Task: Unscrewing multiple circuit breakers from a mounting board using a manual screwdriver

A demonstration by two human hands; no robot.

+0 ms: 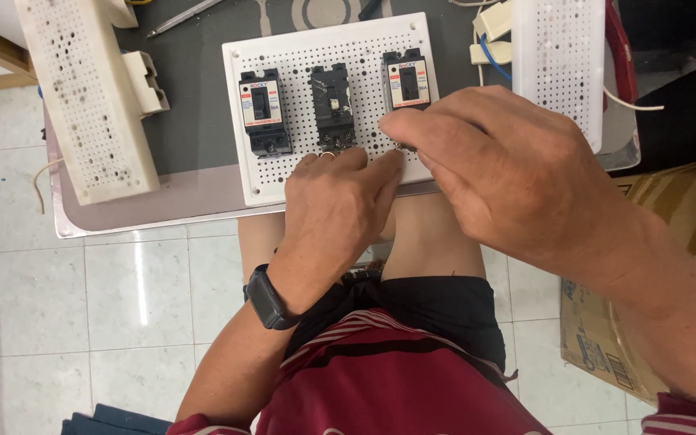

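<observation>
We look down on a white perforated board (283, 173) lying on a grey table (195, 72), with three black breakers mounted in a row: left breaker (263, 113), middle breaker (333, 106), right breaker (407, 79). Our left hand (340, 205), a dark watch (270, 296) on its wrist, rests on the board's near edge below the middle breaker. Our right hand (509, 169) reaches in from the right, its fingertips (392, 125) pinched just below the right breaker; whether they hold anything we cannot tell. Two more perforated boards (90, 97) (561, 56) flank the first, and a cardboard box (606, 338) stands on the tiled floor at right.
</observation>
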